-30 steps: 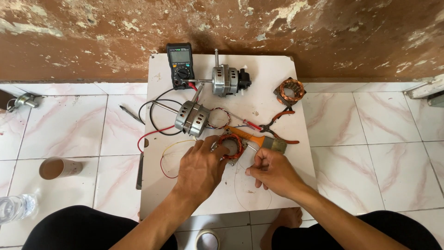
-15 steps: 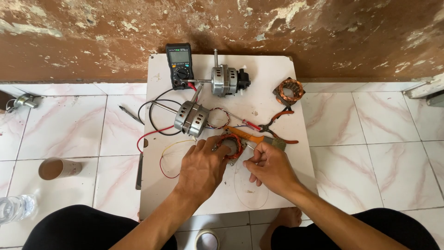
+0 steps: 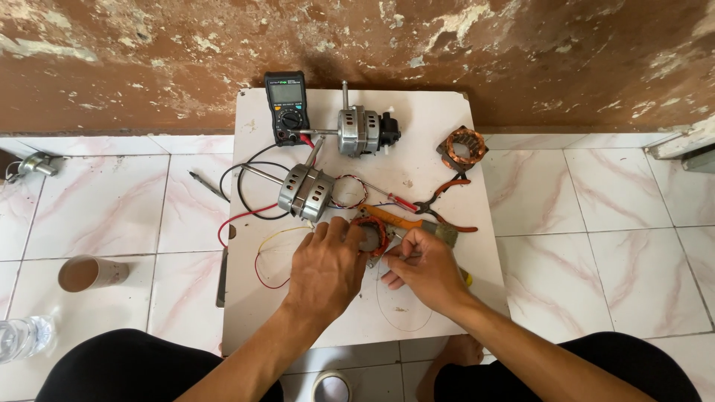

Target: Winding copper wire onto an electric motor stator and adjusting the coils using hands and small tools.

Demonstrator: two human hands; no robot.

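A small stator with a red-orange copper winding point(image 3: 370, 237) lies on the white board point(image 3: 417, 119). My left hand point(image 3: 325, 269) rests over its left side, fingers on the winding. Just to its right, my right hand point(image 3: 422, 269) has its fingers pinched together at the stator's lower right edge, on what looks like a thin wire; the thing pinched is too small to tell for sure. Thin yellow and red wires point(image 3: 268, 257) loop out to the left of my left hand.
Behind my hands lie a silver motor point(image 3: 304, 192), a second motor with a shaft point(image 3: 361, 132), a black multimeter point(image 3: 287, 104), another copper stator point(image 3: 463, 147), pliers point(image 3: 439, 199) and an orange-handled brush point(image 3: 417, 222). A cup point(image 3: 89, 273) and bottle point(image 3: 21, 336) stand on the tiled floor.
My right hand has shifted slightly left and in toward the stator. My left hand stays on the winding.
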